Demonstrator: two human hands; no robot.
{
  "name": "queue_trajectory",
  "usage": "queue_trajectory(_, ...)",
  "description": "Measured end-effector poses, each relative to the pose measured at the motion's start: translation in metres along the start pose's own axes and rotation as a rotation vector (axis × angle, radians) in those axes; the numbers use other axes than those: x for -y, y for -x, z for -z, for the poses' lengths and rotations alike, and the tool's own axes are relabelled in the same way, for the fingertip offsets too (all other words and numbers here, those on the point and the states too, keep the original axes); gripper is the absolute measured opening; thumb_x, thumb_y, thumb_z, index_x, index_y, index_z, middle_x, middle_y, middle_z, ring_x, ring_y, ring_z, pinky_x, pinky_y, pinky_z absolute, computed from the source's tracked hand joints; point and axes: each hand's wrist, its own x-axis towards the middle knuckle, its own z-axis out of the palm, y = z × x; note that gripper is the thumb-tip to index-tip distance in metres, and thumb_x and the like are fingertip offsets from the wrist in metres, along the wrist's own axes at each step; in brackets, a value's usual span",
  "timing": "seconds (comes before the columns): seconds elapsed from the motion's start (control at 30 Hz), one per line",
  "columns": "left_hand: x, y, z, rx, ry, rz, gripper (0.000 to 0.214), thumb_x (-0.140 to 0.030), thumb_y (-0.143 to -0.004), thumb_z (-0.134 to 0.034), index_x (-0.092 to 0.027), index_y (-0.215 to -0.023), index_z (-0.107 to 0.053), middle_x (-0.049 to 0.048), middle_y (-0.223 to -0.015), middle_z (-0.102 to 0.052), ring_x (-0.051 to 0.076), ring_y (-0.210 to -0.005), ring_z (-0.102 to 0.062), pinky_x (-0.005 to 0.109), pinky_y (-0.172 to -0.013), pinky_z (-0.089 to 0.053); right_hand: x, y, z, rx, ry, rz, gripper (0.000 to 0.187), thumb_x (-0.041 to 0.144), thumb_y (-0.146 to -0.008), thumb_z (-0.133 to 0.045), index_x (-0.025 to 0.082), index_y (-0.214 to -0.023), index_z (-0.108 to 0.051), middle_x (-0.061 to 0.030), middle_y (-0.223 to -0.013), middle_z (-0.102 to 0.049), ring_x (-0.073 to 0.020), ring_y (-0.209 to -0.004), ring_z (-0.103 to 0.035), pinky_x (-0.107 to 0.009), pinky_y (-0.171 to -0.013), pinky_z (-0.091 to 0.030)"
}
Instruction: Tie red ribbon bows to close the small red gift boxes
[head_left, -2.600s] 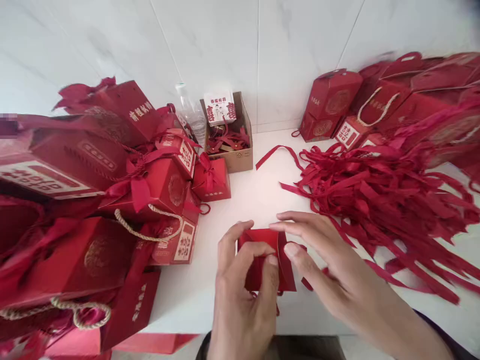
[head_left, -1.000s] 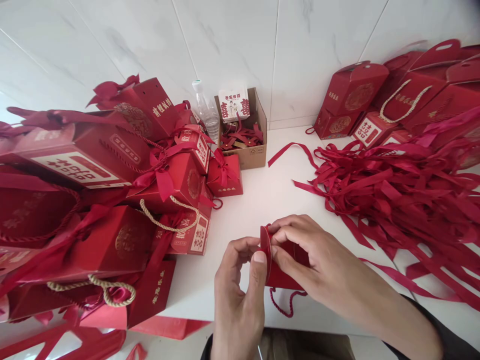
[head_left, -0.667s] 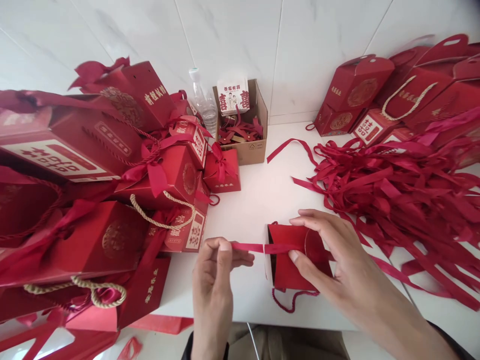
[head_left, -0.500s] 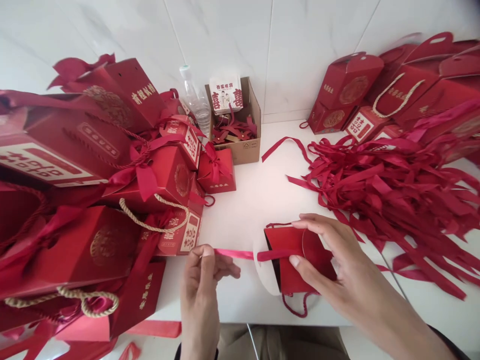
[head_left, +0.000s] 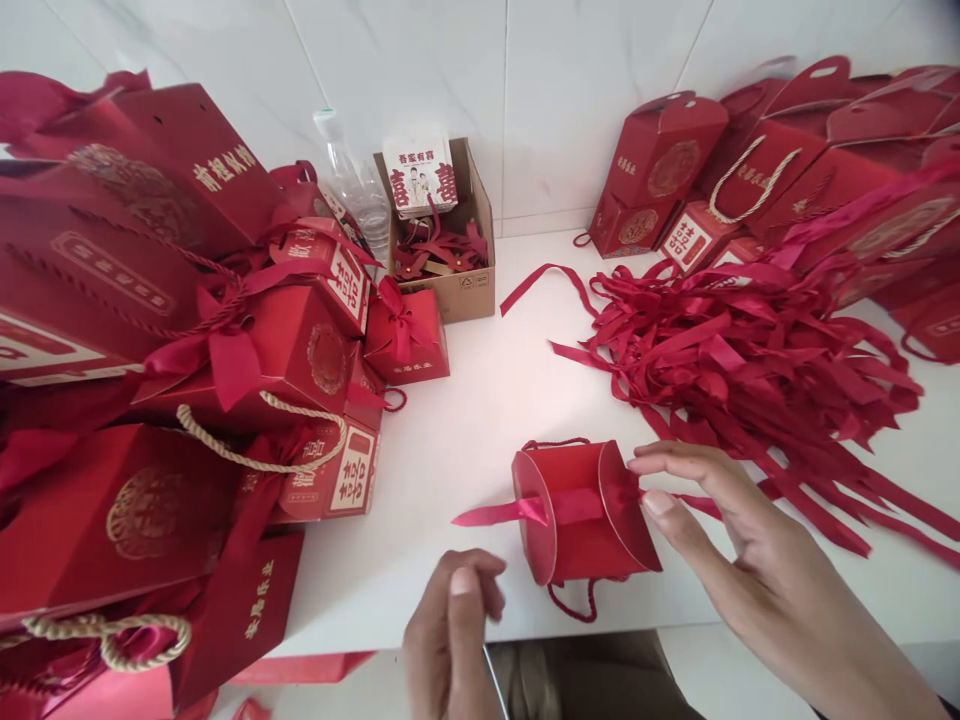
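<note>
A small red gift box (head_left: 581,560) stands near the table's front edge, its curved flaps folded in. Threaded across its top is a red ribbon (head_left: 581,505), one tail lying free to the left and the other running right behind my fingers. Dark red cord handles show at the box's far and near sides. My left hand (head_left: 454,625) is just left of the box and apart from it, fingers curled with the thumb over them and nothing visible inside. At the box's right flap, my right hand (head_left: 739,545) has thumb and forefinger apart, fingertips close to the ribbon.
A heap of loose red ribbons (head_left: 735,370) spreads to the right. Finished-looking red boxes with bows (head_left: 292,345) crowd the left. At the back are a cardboard box (head_left: 472,285), a clear bottle (head_left: 352,185) and more red boxes (head_left: 671,165) against the tiled wall.
My left hand has let go of the ribbon and moved down and right. The box's left flap, raised before, is now folded in with the ribbon through it. My right hand has shifted right.
</note>
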Motion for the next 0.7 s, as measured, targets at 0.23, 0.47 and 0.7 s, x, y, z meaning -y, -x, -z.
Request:
queue_trajectory(0.23,-0.019,-0.013,-0.021,0.148,0.091,0.045,0.033,-0.056,-0.092,-0.071,-0.029,-0.108,-0.081,0.0096,-0.128,-0.072,0.030,-0.121,-0.064,0.039,-0.095,-0.056,0.008,-0.004,0.005,0.120,-0.021,-0.130,0.033,0.063,-0.096,-0.059,0.031,-0.098,-0.065,0.0011,-0.088,-0.073,-0.0145,-0.050,-0.050,-0.029,-0.043,-0.042)
queue_trajectory(0.47,-0.021,-0.037,-0.026,0.250,0.413,0.081,0.023,-0.040,-0.083,-0.087,-0.025,-0.088,-0.070,-0.0025,-0.088,-0.075,0.014,-0.084,-0.071,0.022,-0.076,-0.057,0.016,-0.008,0.013,0.150,-0.067,-0.094,0.032,0.060,-0.097,-0.058,0.029,-0.093,-0.066,0.0036,-0.070,-0.064,-0.0139,-0.047,-0.043,-0.027,-0.041,-0.038)
queue_trajectory(0.7,-0.025,-0.047,-0.016,0.110,0.501,0.131,0.028,-0.040,-0.082,-0.087,-0.022,-0.092,-0.068,-0.0024,-0.086,-0.075,0.012,-0.075,-0.073,0.027,-0.082,-0.062,0.008,-0.016,0.022,0.202,-0.056,-0.045,0.032,0.060,-0.097,-0.059,0.031,-0.097,-0.072,-0.0010,-0.090,-0.076,-0.0206,-0.076,-0.070,-0.027,-0.057,-0.056)
